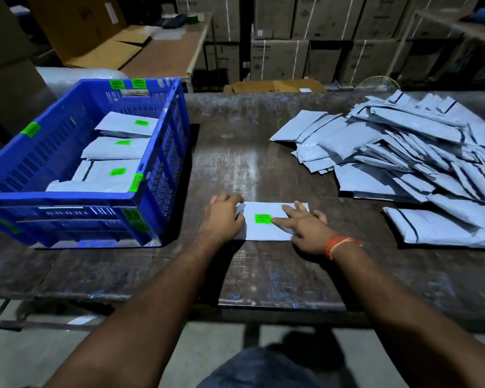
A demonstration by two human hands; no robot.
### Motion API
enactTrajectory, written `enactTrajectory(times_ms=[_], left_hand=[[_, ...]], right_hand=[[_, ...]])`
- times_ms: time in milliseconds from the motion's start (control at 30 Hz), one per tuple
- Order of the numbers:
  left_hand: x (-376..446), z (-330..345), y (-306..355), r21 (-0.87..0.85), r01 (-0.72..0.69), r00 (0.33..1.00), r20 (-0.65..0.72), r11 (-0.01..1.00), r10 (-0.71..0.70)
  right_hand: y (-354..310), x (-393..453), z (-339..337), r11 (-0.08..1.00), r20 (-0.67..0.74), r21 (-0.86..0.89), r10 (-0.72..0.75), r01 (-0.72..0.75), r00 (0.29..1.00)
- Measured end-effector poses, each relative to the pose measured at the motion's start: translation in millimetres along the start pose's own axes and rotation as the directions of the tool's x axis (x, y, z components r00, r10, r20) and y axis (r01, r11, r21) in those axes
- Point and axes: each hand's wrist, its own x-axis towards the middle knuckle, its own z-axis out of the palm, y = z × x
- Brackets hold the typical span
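- At lower centre, left hand [224, 217] curls its fingers round the left end of the envelope [263, 232].
- Right hand [303, 228] presses it, fingers straight, just beside the green sticker [263, 219].

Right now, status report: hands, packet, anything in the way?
Left hand grips packet at its left end. Right hand pressing flat beside its green label. Packet flat on table. Nothing between it and blue crate.

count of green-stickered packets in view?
4. Three in the blue crate: back packet, middle packet, front packet. Fourth packet on the table under left hand and right hand. More may be hidden.
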Motion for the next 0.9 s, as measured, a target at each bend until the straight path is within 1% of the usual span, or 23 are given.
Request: enactTrajectory(times_ms=[67,100,133,200,233,267,333,400,433,500,600,700,767,833,900], left_hand=[[-7.1,5.6,7.1,0.018,-0.039,0.999,0.027,0.999,0.038],[-11.1,9.8,10.0,0.038,-0.055,0.998,0.030,0.998,0.054],[-15.6,13.9,13.2,0.065,-0.066,0.998,0.017,0.996,0.065],[-23.2,21.4,19.3,0.101,-0.070,0.995,-0.058,0.992,0.076],[-25.2,24.5,21.5,0.109,-0.072,0.992,-0.092,0.991,0.082],[-26.8,26.6,23.4,0.117,-0.076,0.991,-0.098,0.990,0.088],[-27.7,31.5,24.7,0.141,-0.100,0.994,-0.035,0.985,0.106],[-28.8,36.1,22.2,0.176,-0.124,0.992,0.058,0.976,0.116],[-29.7,37.8,18.6,0.188,-0.115,0.991,0.093,0.975,0.099],[-32.5,37.6,7.3,0.192,-0.041,0.994,0.109,0.981,0.020],[-37.5,30.0,-11.9,0.235,0.063,0.993,0.078,0.970,-0.084],[-38.9,21.8,-23.5,0.307,0.153,0.984,0.035,0.939,-0.172],[-38.8,16.0,-20.7,0.330,0.199,0.979,-0.016,0.923,-0.205],[-39.1,12.4,-11.5,0.256,0.260,0.965,-0.092,0.931,-0.244],[-38.8,10.5,2.1,0.076,0.322,0.944,-0.107,0.944,-0.313]], right_hand=[[6.3,-1.3,-5.9,0.999,0.026,0.044,0.015,-0.016,1.000],[6.0,-1.0,-5.1,0.997,0.013,0.076,0.027,-0.028,1.000],[2.6,-0.9,-2.7,0.993,-0.033,0.115,0.044,-0.040,0.998],[-9.8,-0.7,6.0,0.981,-0.196,0.189,0.085,-0.048,0.977],[-17.2,0.0,10.5,0.978,-0.270,0.205,0.096,-0.040,0.958],[-24.6,1.6,13.7,0.980,-0.316,0.199,0.095,-0.032,0.944],[-36.8,6.5,20.1,0.988,-0.331,0.149,0.079,-0.031,0.940],[-42.4,10.6,28.0,0.992,-0.290,0.107,0.093,-0.064,0.953],[-42.4,11.2,31.2,0.991,-0.261,0.097,0.117,-0.095,0.958],[-35.5,12.1,38.5,0.982,-0.241,0.091,0.181,-0.164,0.953],[-16.8,8.5,42.5,0.950,-0.288,0.094,0.311,-0.297,0.906],[-3.7,4.9,39.9,0.913,-0.268,0.154,0.407,-0.378,0.873],[-0.7,1.7,34.1,0.885,-0.297,0.232,0.460,-0.405,0.836],[-0.2,0.9,29.1,0.846,-0.337,0.328,0.521,-0.421,0.784],[-0.2,4.1,28.0,0.810,-0.329,0.401,0.563,-0.428,0.758]])
